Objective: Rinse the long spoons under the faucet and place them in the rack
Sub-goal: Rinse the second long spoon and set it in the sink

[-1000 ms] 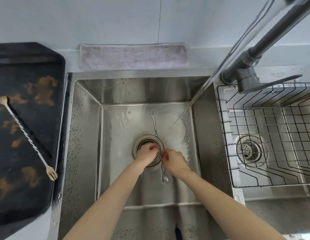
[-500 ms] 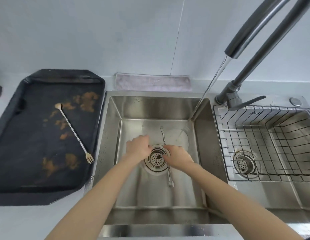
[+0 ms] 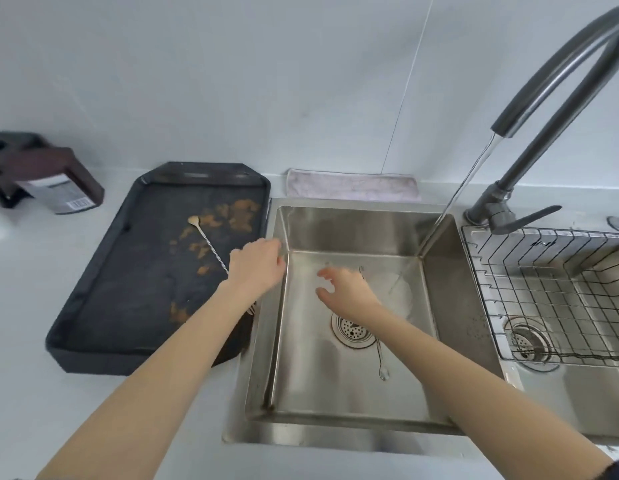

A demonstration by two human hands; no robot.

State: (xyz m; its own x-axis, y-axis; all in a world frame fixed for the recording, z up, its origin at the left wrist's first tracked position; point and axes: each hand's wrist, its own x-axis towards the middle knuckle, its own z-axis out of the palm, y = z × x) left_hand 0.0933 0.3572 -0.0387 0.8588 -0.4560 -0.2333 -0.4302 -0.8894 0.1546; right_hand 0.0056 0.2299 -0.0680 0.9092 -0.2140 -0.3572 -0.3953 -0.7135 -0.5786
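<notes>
A silver long spoon (image 3: 381,358) lies on the floor of the left sink basin (image 3: 301,368), partly hidden under my right forearm. My right hand (image 3: 346,289) hovers over it, fingers spread, holding nothing. A gold twisted long spoon (image 3: 208,241) lies on the black tray (image 3: 128,271); its fork end is hidden by my left wrist. My left hand (image 3: 257,265) hangs over the tray's right edge above that spoon, fingers loose, nothing in it. Water runs from the faucet (image 3: 543,81) into the basin. The wire rack (image 3: 543,289) sits in the right basin.
A folded grey cloth (image 3: 351,185) lies behind the sink. A dark brown bottle (image 3: 51,181) lies on its side at the far left of the counter. The tray carries brown stains. A drain strainer (image 3: 353,329) sits mid-basin.
Both hands let go of the silver spoon, which stays on the basin floor. My left hand moved left to the tray's edge. My view rose and widened.
</notes>
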